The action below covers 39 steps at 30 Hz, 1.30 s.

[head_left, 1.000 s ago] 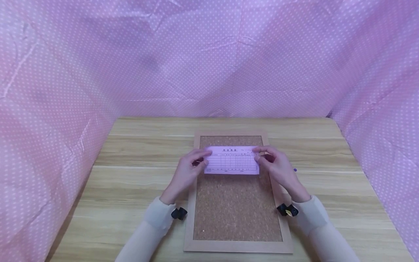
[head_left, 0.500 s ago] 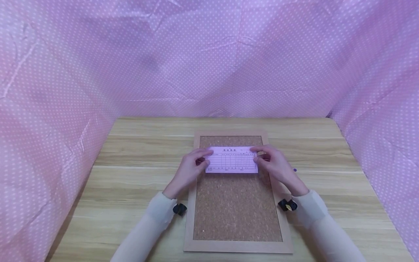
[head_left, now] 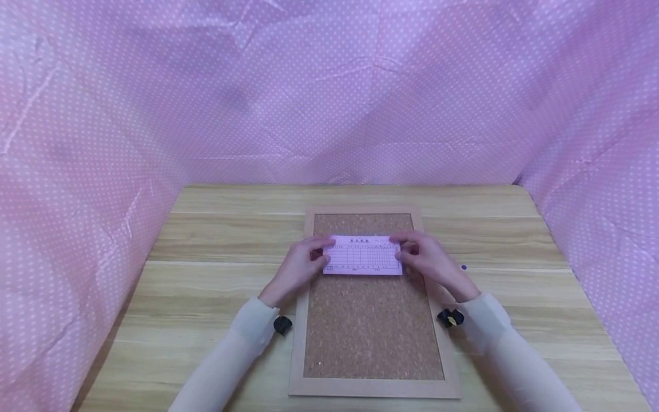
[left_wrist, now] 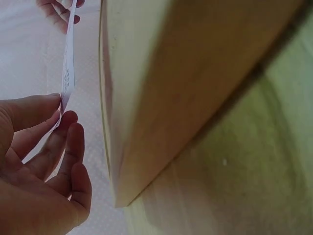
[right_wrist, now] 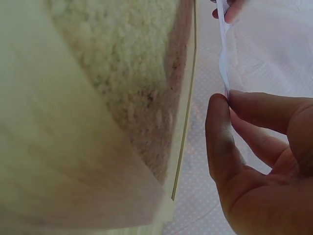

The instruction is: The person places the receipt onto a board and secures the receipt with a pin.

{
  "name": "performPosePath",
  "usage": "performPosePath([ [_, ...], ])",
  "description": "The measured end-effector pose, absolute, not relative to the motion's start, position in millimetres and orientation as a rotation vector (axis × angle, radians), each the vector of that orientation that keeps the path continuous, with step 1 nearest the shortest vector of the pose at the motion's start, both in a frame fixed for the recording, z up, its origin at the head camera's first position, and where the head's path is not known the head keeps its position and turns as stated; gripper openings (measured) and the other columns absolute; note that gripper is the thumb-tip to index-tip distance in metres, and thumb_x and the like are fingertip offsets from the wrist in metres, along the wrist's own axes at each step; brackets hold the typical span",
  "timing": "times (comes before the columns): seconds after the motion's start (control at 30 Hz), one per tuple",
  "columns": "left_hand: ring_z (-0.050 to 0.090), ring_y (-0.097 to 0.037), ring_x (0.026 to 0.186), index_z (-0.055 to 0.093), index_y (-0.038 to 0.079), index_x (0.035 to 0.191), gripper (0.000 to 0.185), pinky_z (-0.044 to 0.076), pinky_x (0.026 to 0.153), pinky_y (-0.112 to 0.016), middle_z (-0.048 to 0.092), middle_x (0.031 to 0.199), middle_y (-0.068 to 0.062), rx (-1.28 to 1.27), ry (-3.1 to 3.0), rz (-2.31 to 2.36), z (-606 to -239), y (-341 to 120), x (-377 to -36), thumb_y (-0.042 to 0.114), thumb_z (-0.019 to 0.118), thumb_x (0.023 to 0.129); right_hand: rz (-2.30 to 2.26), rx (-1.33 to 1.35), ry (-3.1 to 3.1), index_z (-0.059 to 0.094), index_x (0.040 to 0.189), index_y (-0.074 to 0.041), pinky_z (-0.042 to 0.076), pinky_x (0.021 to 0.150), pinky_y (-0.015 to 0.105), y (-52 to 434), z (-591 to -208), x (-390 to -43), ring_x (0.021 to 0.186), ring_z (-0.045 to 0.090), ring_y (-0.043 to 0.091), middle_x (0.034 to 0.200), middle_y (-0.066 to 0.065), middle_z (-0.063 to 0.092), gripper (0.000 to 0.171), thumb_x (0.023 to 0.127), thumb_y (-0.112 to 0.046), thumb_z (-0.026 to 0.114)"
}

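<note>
Right now the left hand (head_left: 297,266) pinches the left short edge of a pink rectangular paper slip printed with a ruled table (head_left: 362,255), thumb against curled fingers (left_wrist: 62,147), as the left wrist view shows edge-on. Opposite it, the right hand (head_left: 431,262) pinches the slip's right short edge the same way, thumb pressed to forefinger (right_wrist: 259,115) with the paper caught between them. Between the two hands the slip is stretched flat and level, printed side up, and it sits over the upper half of a cork pinboard in a pale wooden frame (head_left: 373,337); the wrist views show the paper lifted a little clear of the cork rather than lying on it. Around the board lies a light wood-grain tabletop (head_left: 216,274), the board's long side running away from the person. Just beside the right hand, on the table to the board's right, a small purple pin head (head_left: 464,267) shows. Both forearms wear cream sleeves (head_left: 231,360), each with a small black device at the wrist (head_left: 282,324). Behind and to both sides hangs pink cloth with white dots (head_left: 329,91).
</note>
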<state>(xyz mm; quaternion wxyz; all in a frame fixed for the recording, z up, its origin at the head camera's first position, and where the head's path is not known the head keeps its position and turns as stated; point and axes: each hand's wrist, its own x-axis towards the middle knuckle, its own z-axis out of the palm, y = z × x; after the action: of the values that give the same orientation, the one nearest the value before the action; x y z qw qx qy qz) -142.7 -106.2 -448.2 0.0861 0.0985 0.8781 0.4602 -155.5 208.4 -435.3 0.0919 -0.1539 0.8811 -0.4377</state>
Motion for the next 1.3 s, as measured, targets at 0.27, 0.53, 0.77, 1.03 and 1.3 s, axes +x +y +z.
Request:
performPosePath([
  [0.27,0.047,-0.031,0.142,0.064,0.011,0.142,0.043,0.037,0.116,-0.048,0.056,0.150,-0.011,0.296,2.600,1.291,-455.2,-105.2,-148.4,0.007,0.068,0.099,-1.248,-0.473,2.596,0.064,0.132,0.004,0.055,0.084,0.040,208.1,-439.7,-159.8,0.102,0.067,0.032,0.123,0.023,0.066,0.038,0.095,0.002,0.068],
  [0.53,0.050,-0.033,0.139,0.062,0.008,0.143,0.045,0.040,0.114,-0.048,0.057,0.148,-0.014,0.326,2.593,1.262,-458.8,-103.6,-150.9,0.006,0.068,0.098,-1.176,-0.470,2.617,0.064,0.132,0.005,0.053,0.078,0.036,208.6,-440.2,-163.4,0.093,0.066,0.026,0.113,0.019,0.069,0.038,0.095,0.001,0.069],
  [0.77,0.054,-0.032,0.135,0.062,0.007,0.143,0.045,0.043,0.112,-0.047,0.057,0.147,-0.014,0.338,2.586,1.237,-459.2,-101.4,-153.9,0.008,0.070,0.098,-1.121,-0.486,2.624,0.065,0.130,0.006,0.049,0.078,0.036,208.1,-441.7,-165.3,0.090,0.060,0.024,0.109,0.017,0.068,0.037,0.094,0.002,0.068],
  [1.03,0.060,-0.025,0.116,0.064,0.007,0.141,0.046,0.049,0.101,-0.044,0.062,0.134,-0.011,0.363,2.616,1.165,-459.2,-100.4,-156.4,0.011,0.073,0.096,-1.085,-0.514,2.636,0.066,0.128,0.008,0.047,0.080,0.037,207.6,-444.9,-168.8,0.090,0.057,0.024,0.109,0.017,0.067,0.036,0.092,0.001,0.070],
  [1.3,0.058,-0.026,0.113,0.065,0.007,0.140,0.048,0.048,0.098,-0.044,0.063,0.128,-0.010,0.389,2.660,1.058,-458.4,-98.9,-157.7,0.015,0.076,0.094,-1.006,-0.490,2.643,0.066,0.129,0.008,0.049,0.091,0.049,205.1,-443.2,-171.3,0.098,0.060,0.028,0.115,0.020,0.069,0.037,0.093,0.001,0.069],
])
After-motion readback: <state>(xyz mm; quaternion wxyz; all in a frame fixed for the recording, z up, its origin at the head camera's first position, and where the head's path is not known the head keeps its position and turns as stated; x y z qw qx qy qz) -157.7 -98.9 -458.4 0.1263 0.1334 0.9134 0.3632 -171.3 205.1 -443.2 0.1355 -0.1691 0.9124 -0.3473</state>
